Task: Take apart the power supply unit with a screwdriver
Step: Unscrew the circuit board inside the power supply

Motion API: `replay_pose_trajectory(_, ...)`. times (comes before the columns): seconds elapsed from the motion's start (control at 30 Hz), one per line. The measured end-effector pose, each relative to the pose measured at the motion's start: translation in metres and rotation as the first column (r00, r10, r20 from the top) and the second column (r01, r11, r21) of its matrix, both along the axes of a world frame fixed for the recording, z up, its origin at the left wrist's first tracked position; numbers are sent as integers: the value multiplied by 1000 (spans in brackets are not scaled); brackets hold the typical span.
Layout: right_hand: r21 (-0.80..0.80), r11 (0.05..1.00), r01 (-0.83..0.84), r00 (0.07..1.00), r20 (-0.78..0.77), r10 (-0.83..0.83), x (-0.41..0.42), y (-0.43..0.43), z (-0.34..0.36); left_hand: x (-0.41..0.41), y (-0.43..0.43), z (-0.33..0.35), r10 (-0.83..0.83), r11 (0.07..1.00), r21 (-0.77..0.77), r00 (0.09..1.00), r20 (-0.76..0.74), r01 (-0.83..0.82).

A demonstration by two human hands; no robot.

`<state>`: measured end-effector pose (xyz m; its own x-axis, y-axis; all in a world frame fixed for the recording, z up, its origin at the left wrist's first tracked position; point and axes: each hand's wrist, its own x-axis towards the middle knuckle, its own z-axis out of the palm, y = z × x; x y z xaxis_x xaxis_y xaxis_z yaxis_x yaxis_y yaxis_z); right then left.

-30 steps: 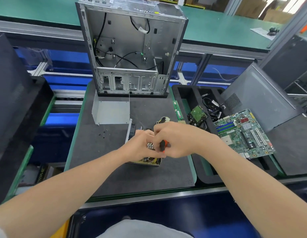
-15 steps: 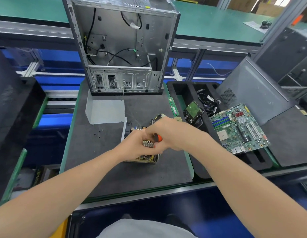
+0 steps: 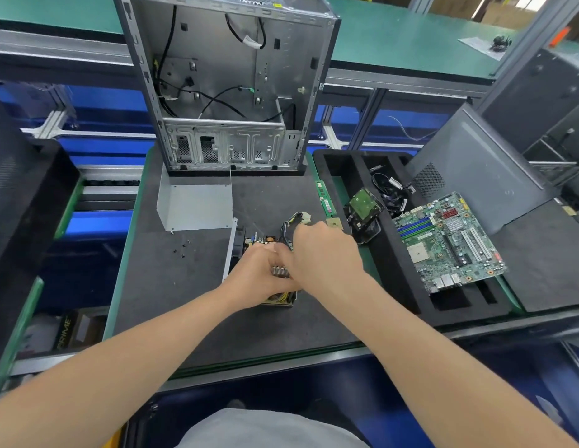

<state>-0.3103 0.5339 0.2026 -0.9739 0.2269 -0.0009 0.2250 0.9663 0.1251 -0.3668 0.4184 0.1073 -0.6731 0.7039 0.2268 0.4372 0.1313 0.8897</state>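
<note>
- We find the power supply unit (image 3: 261, 239) lying opened near the middle of the worktop (image 3: 171, 286), toward its near edge and mostly under both hands.
- Our left hand (image 3: 256, 276) grips it from the left, fingers curled over its insides.
- Our right hand (image 3: 323, 257) arches over its right edge, fingers curled downward. Round what, we cannot tell.

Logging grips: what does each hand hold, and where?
Left hand grips the power supply unit across its open top; right hand is curled, its hold hidden.
</note>
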Motion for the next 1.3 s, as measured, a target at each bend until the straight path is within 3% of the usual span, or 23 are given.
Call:
replay_pose_trajectory(0.2,-220,936,-274,932,180,315,-10,8,19,-9,-4,-5,-5,999,-31,994,105,9)
replay_pose_trajectory(0.33,-341,771,-538,721,288,631,-16,29,33,-12,-5,-9,-13,996,-83,996,91,21)
replay_pose_trajectory(0.43,-373,688,-622,620,301,724,-19,38,38,-10,-4,-6,-28,996,-84,997,78,35)
replay_pose_trajectory(0.5,-363,680,-638,643,235,729,-13,39,38,-9,-3,-3,-24,998,-62,998,65,28)
replay_pose_trajectory(0.57,-266,765,-587,772,102,628,-3,35,32,-7,-2,0,-24,999,-19,997,67,25)
replay_pose_trajectory(0.63,-54,937,-345,938,-10,345,5,25,22,-4,-2,2,-32,999,16,998,48,31)
replay_pose_trajectory(0.67,-6,981,-195,980,-43,194,8,18,18,-4,-1,3,-33,999,20,999,32,32)
replay_pose_trajectory(0.77,-90,996,-1,1000,30,4,4,8,9,-2,0,4,-36,999,40,998,43,34)
replay_pose_trajectory(0.97,-300,925,-232,942,169,291,-7,27,21,-11,-6,-3,-8,999,-51,996,85,12)
replay_pose_trajectory(1.1,-392,778,-491,757,250,604,-11,40,30,-8,-6,0,6,997,-74,998,69,-1)
replay_pose_trajectory(1.17,-389,734,-557,696,263,668,-12,43,35,-5,-6,2,1,997,-79,997,80,6)
replay_pose_trajectory(1.23,-380,721,-579,690,243,682,-9,44,37,-3,-4,2,7,997,-72,997,80,-1)
replay_pose_trajectory(1.3,-339,769,-543,762,187,620,-2,38,35,-2,-3,1,28,997,-73,998,48,-24)
